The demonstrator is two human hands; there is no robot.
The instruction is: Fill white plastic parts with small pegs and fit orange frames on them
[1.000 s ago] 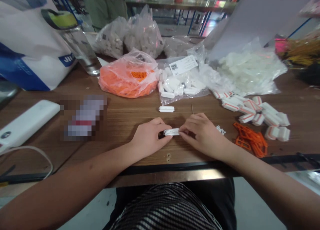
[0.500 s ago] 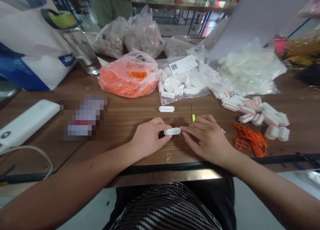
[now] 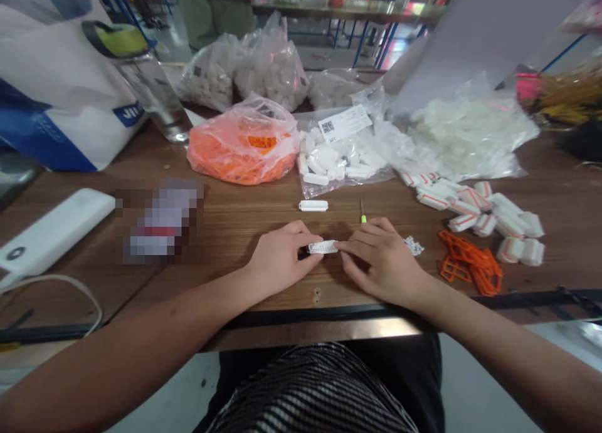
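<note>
My left hand (image 3: 281,255) is closed, pinching the left end of a small white plastic housing (image 3: 322,247) between thumb and fingers. Rows of tiny holes or dots show along its face. At the housing's right end, the fingertips of my right hand (image 3: 383,257) press against it, fingers bent together and the thumb lower down. Another white plastic housing (image 3: 313,205) lies just beyond my hands. A thin screwdriver-like tool with a yellow-green handle (image 3: 363,219) lies partly behind my right hand. Beside that hand is a little heap of tiny white pieces (image 3: 414,245).
Orange rings (image 3: 471,264) and white blocks with orange stripes (image 3: 498,217) lie to the right. Behind stand a bag of orange parts (image 3: 242,148), a bag of white parts (image 3: 345,151) and a bottle (image 3: 153,94). A white power bank (image 3: 51,232) with a cable is left.
My right hand has shifted slightly left, its fingertips now over the housing's right end. More of the tiny white heap shows. The left hand keeps its hold.
</note>
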